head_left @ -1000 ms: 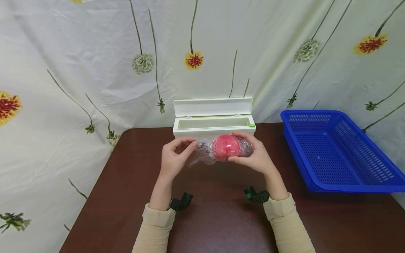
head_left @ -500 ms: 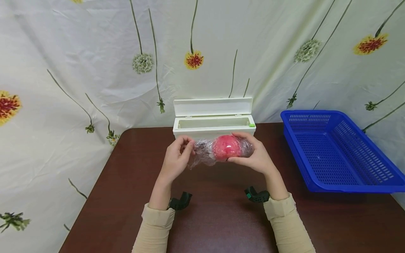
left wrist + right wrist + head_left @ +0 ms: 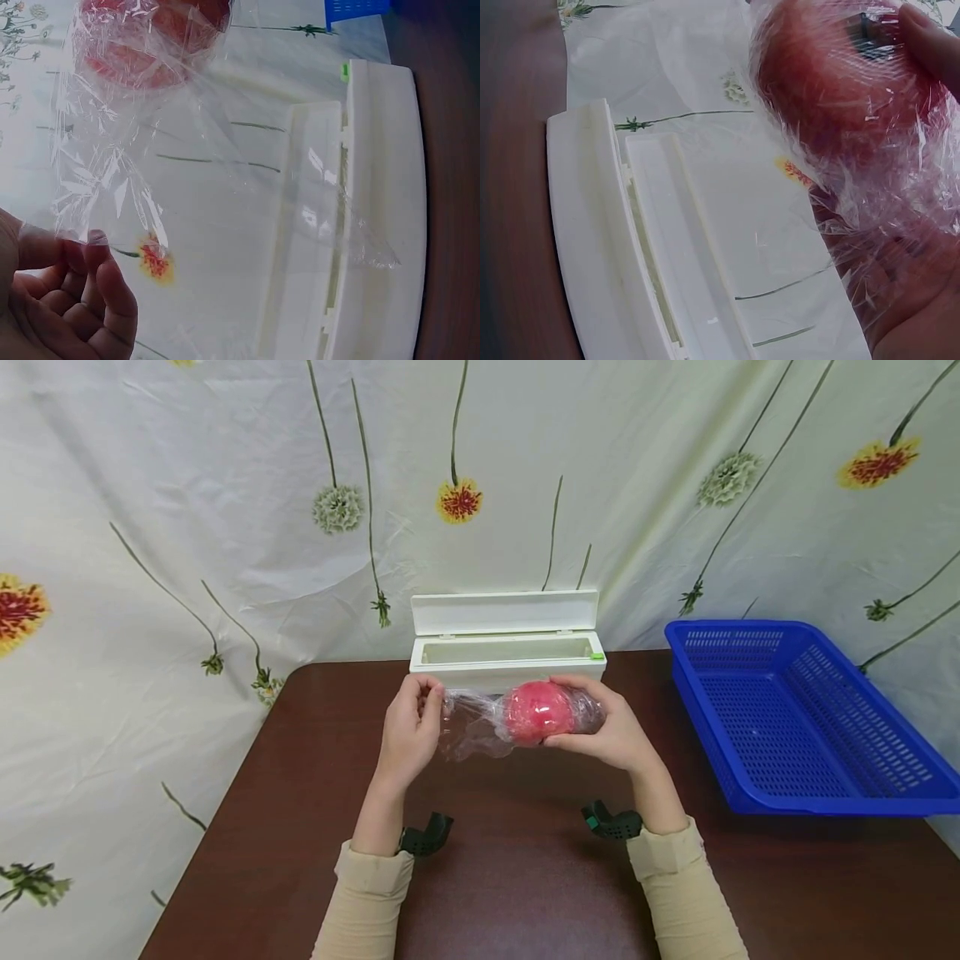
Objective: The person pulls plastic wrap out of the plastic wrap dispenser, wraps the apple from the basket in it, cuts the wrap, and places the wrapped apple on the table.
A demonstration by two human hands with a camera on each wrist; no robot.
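Observation:
A red round fruit [image 3: 538, 712], wrapped in clear cling film [image 3: 474, 727], is held up over the table; its exact kind is hard to tell through the film. My right hand [image 3: 611, 727] grips it from the right, thumb and fingers around the wrapped side, with bunched film against the palm in the right wrist view. To the left, my left hand [image 3: 411, 727] pinches the loose end of the film between thumb and fingertips. That end stretches from the fruit [image 3: 154, 41] down to the fingers [image 3: 96, 251] in the left wrist view.
Just behind the hands stands a long white box [image 3: 508, 672] with its hinged lid [image 3: 506, 614] raised and a small green piece at its right end. A blue plastic basket [image 3: 795, 802] sits at the right on the dark brown table [image 3: 300, 827]. A flowered cloth hangs behind.
My left hand closed further on the film's loose end and drew it left, so the film is stretched longer. The right hand with the fruit has hardly moved.

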